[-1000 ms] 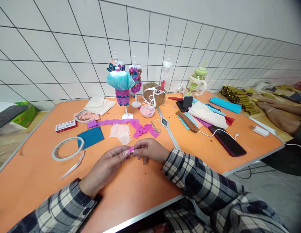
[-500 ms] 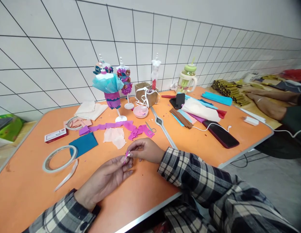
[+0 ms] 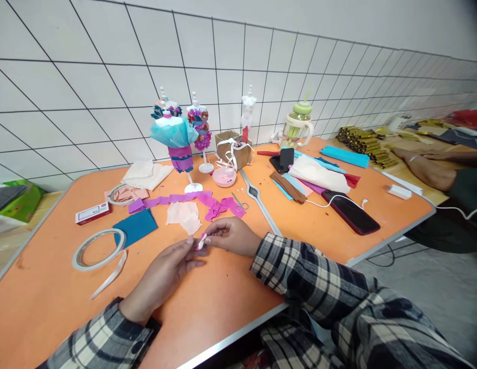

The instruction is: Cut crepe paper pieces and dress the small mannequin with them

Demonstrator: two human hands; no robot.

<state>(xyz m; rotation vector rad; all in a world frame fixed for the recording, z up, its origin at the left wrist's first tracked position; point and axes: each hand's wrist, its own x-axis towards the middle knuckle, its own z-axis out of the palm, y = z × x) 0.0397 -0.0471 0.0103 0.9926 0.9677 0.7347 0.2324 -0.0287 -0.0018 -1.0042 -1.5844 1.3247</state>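
Observation:
Between my two hands is a small magenta and white piece of crepe paper [image 3: 201, 241], held above the table's front part. The fingertips of my right hand [image 3: 233, 236] pinch it from the right. My left hand [image 3: 167, 271] has its thumb and forefinger closed at its left side, with the other fingers loosely curled. Just beyond my hands lie a pale peach paper piece [image 3: 183, 216], a magenta paper strip [image 3: 223, 207] and small scissors [image 3: 239, 203]. A blue paper sheet [image 3: 136, 227] and a tape roll [image 3: 81, 256] are on the left.
White mannequin stands, one with a teal and purple paper dress [image 3: 177, 138], stand at the back near a pink bowl [image 3: 224, 177] and a cardboard box [image 3: 242, 154]. Toward the right are a phone [image 3: 352, 212], folded papers and a lidded jug [image 3: 298, 125]. Another person's arm [image 3: 426, 166] rests beyond.
My left hand has rolled over, palm now turned more downward and inward. The small paper piece has turned, showing more of its white side. The view has shifted slightly.

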